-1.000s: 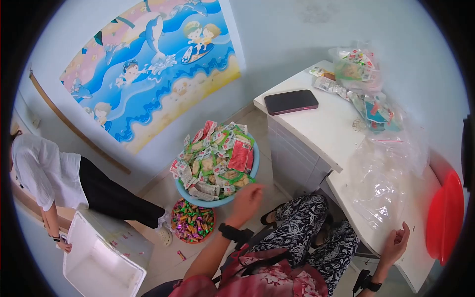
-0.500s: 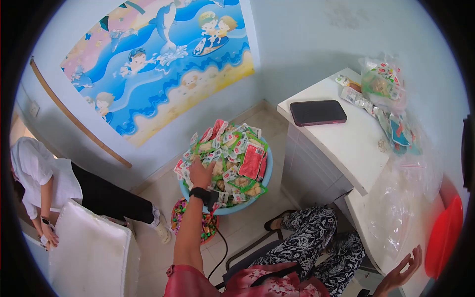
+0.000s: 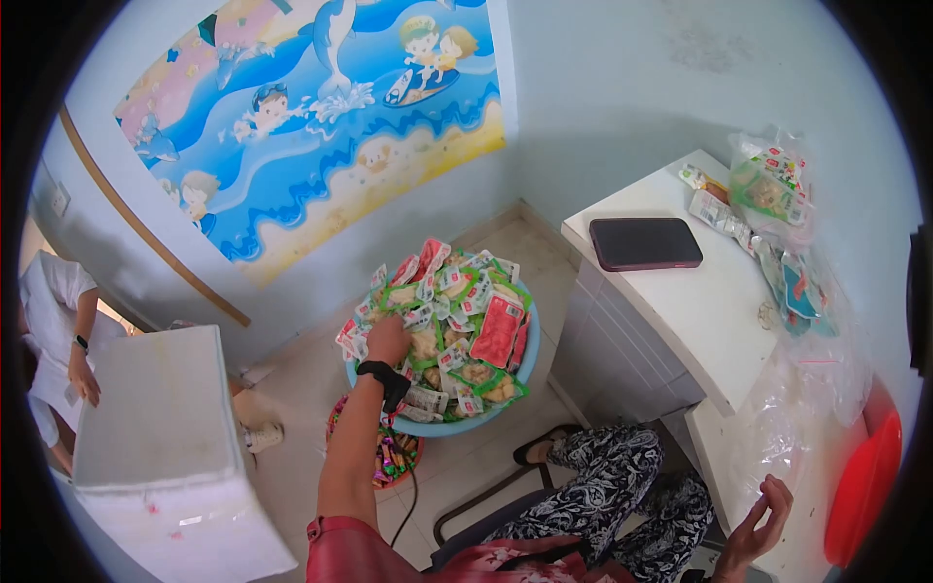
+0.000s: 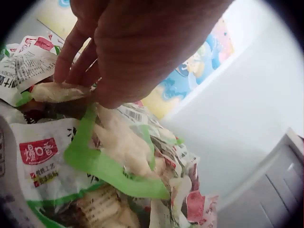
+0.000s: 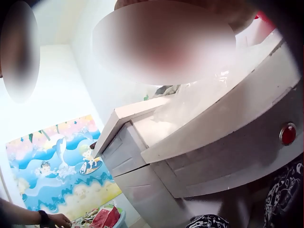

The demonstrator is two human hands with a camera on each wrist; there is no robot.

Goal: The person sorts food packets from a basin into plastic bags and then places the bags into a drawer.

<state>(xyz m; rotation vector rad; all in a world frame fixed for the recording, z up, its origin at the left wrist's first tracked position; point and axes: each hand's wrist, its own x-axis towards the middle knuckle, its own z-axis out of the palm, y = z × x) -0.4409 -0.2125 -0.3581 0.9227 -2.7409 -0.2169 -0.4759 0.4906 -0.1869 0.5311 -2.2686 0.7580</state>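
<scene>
My left hand (image 3: 389, 342) reaches into the heap at the near left of a light blue basin (image 3: 465, 425). Clear, green-edged food packets fill the basin, with a red packet (image 3: 498, 330) on top. Up close in the left wrist view, the fingers and thumb of my left hand (image 4: 137, 52) pinch a small packet with pale contents (image 4: 59, 92). Below it lies a white-labelled packet (image 4: 42, 147). Palm upward, my right hand (image 3: 760, 525) holds nothing beside a clear plastic bag (image 3: 773, 428) on the white desk (image 3: 622, 287).
A phone (image 3: 645, 243) and several packets (image 3: 768, 189) lie on the raised desk part. A red tub (image 3: 863, 491) stands at the right edge. Wrapped candies fill a small basket (image 3: 397, 462) beneath the basin. Left, a person in white (image 3: 58, 316) handles a large white box (image 3: 155, 408).
My left hand has moved from the basin's near side into the packets. The person at left has swung and tipped the white box. My right hand stays by the plastic bag.
</scene>
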